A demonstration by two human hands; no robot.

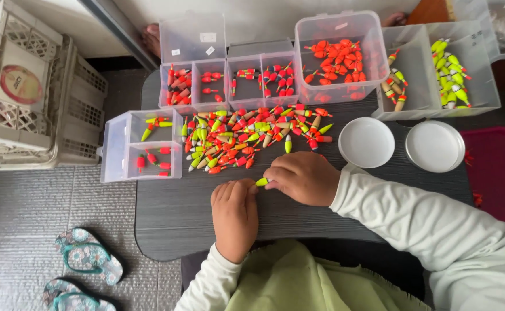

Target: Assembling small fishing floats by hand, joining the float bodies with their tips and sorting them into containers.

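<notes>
On the dark table point(172, 219) my left hand point(234, 216) and my right hand point(302, 177) meet over a small yellow-green float point(261, 182). The right hand's fingers pinch it; the left hand's curled fingertips touch its end. Just beyond my hands lies a heap of small orange, red and yellow-green floats point(246, 137). I cannot see the palm side of either hand.
Clear compartment boxes hold sorted floats: one at the left point(141, 145), two at the back point(193, 80), a tub of orange floats point(337, 56), a divided tray at the right point(436, 69). Two white lids point(367, 142) lie nearby. A pink tray point(497, 167), crates and sandals point(85, 256) surround the table.
</notes>
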